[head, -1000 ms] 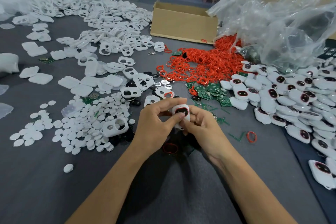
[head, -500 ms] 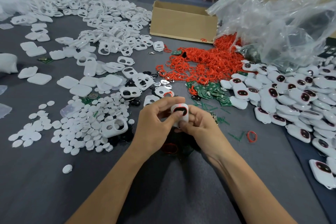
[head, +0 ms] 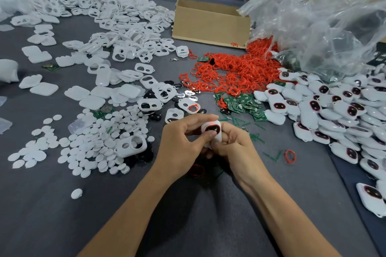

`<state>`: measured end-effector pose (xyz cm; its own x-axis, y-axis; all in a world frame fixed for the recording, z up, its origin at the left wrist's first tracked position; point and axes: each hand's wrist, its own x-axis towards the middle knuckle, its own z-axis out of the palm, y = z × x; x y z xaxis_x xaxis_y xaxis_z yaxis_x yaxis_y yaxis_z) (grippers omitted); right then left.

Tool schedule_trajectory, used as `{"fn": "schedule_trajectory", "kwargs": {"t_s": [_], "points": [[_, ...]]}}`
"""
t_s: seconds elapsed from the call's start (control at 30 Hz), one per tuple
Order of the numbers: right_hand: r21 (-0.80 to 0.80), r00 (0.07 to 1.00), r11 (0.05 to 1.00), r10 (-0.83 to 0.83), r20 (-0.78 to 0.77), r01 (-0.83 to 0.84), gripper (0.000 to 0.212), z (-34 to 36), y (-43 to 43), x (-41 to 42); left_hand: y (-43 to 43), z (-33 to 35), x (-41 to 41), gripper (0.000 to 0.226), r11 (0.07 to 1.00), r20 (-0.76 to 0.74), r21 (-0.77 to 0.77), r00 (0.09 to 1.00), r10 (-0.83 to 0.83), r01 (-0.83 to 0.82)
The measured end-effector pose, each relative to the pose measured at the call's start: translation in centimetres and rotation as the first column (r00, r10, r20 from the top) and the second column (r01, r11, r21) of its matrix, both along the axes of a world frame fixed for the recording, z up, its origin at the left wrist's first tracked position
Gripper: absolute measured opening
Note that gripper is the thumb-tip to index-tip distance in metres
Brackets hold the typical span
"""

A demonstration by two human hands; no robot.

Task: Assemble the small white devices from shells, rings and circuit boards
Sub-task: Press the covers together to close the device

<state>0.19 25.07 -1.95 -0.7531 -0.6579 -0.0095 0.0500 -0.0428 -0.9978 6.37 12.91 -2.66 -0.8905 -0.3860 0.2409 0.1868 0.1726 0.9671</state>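
Observation:
Both hands hold one small white device (head: 213,129) above the grey table (head: 62,204), a red-rimmed dark window on its face and a red glow near its top. My left hand (head: 183,144) grips its left side, thumb pressing on the front. My right hand (head: 234,142) cups it from the right and underneath. Red rings (head: 234,71) lie heaped behind, green circuit boards (head: 244,106) next to them. White front shells (head: 129,145) lie to the left, several finished devices (head: 325,108) to the right.
White round discs (head: 98,142) spread at the left. A cardboard box (head: 211,22) stands at the back, a crumpled clear plastic bag (head: 323,19) at the right. A loose red ring (head: 290,156) lies right of my hands. Another red ring (head: 197,170) lies under my wrists.
The hands have lifted the device slightly away from me and a red glow now shows near its top. The grip is unchanged.

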Motion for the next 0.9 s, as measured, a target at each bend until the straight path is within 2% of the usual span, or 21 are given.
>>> {"fn": "schedule_trajectory", "kwargs": {"t_s": [0.27,0.37,0.5,0.53,0.6,0.67,0.7,0.83,0.9], "points": [[-0.021,0.999,0.998,0.053,0.007,-0.053,0.029,0.39,-0.22,0.07,-0.21,0.0,0.0,0.025,0.999,-0.012,0.018,0.999,0.038,-0.037],[-0.027,1.0,0.999,0.021,0.019,-0.021,0.031,0.5,-0.02,-0.03,-0.1,0.03,0.04,0.025,0.998,-0.011,0.056,1.0,0.002,-0.001],[0.012,0.999,0.999,-0.031,0.013,0.03,0.029,0.31,-0.01,0.18,-0.21,-0.13,-0.16,0.026,0.999,-0.011,0.003,0.999,0.033,-0.033],[0.041,0.997,0.996,-0.079,-0.02,0.08,0.028,0.19,-0.08,0.24,-0.2,-0.18,-0.23,0.025,0.997,-0.009,-0.027,0.998,0.065,-0.066],[0.13,0.958,0.966,-0.194,-0.209,0.224,0.026,0.03,-0.27,0.34,-0.13,-0.32,-0.33,0.022,0.986,-0.006,-0.068,0.989,0.151,-0.151],[0.179,0.894,0.935,-0.219,-0.391,0.307,0.029,0.09,-0.44,0.38,-0.15,-0.44,-0.47,0.017,0.976,0.007,-0.045,0.977,0.212,-0.212],[0.186,0.878,0.931,-0.211,-0.43,0.314,0.031,0.1,-0.49,0.38,-0.17,-0.5,-0.54,0.014,0.974,0.022,-0.036,0.974,0.227,-0.226],[0.135,0.877,0.942,-0.225,-0.424,0.307,0.034,0.18,-0.54,0.15,-0.18,-0.8,-0.56,0.007,0.958,0.052,-0.15,0.966,0.254,-0.244],[0.073,0.865,0.945,-0.257,-0.432,0.317,0.034,0.36,-0.63,0.06,-0.07,-0.85,-0.48,0.02,0.954,0.052,-0.177,0.966,0.254,-0.241]]}}
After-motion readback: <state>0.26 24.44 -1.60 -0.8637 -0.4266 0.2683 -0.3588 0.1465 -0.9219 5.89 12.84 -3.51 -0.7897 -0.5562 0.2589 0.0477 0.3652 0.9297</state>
